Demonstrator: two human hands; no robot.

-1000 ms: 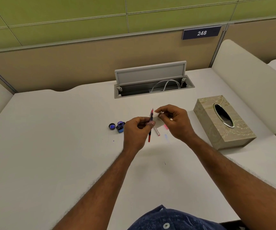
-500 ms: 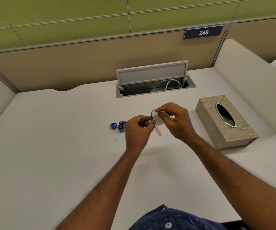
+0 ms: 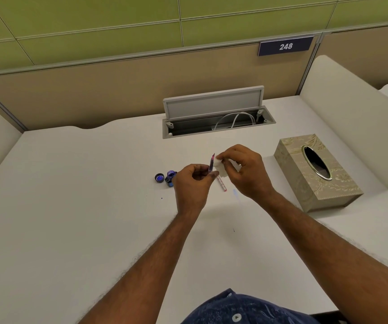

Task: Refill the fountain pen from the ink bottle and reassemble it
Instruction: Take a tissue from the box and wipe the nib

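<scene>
Head view over a white desk [image 3: 71, 206].

Left hand [image 3: 194, 185]: fingers curled, thumb and fingertips pinching the fountain pen's nib section [image 3: 211, 164]. Nib pointing up and away, stained violet.

Right hand [image 3: 244, 171]: fingers bent, gripping a folded white tissue [image 3: 219, 169] that touches the right side of the nib section. Both hands held near the middle of the desk.

Just left of the left hand: open ink bottle [image 3: 171, 177], partly hidden by the knuckles. Bottle cap [image 3: 159, 178] lying beside it, blue inside facing up; touching the bottle or not, cannot tell.

Under the hands: slender clear pen part [image 3: 221, 185] with a pink end, lying flat on the desk. Barrel or cap, cannot tell.

Near that part: pale blue smear [image 3: 235, 192] on the desk surface.

To the right, well apart from the hands: patterned tissue box [image 3: 316, 183] with an oval metal-rimmed opening.

At the back of the desk: cable hatch [image 3: 214, 106] with lid raised and a white cable [image 3: 232, 118] inside. On the partition above: number plate [image 3: 286, 46] reading 248.
</scene>
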